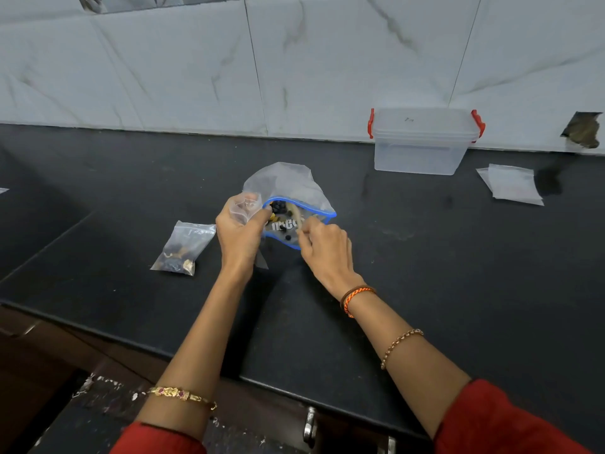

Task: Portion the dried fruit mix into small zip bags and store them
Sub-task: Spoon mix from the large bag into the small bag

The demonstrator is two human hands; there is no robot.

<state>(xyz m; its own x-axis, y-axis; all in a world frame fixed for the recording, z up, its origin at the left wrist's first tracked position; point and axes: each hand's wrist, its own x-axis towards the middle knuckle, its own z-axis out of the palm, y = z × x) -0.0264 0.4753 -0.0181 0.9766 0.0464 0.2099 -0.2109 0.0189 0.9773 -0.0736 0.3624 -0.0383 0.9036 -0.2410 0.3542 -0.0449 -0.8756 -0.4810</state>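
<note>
Pinching crinkly clear zip bag (pixel 244 208), left hand (pixel 239 234)

large zip bag (pixel 288 204) | white print, partly hidden | unreadable

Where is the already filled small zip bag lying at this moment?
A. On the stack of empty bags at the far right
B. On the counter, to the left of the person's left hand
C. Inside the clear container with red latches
B: the filled small zip bag lies flat on the black counter left of the left hand, apart from it.
</note>
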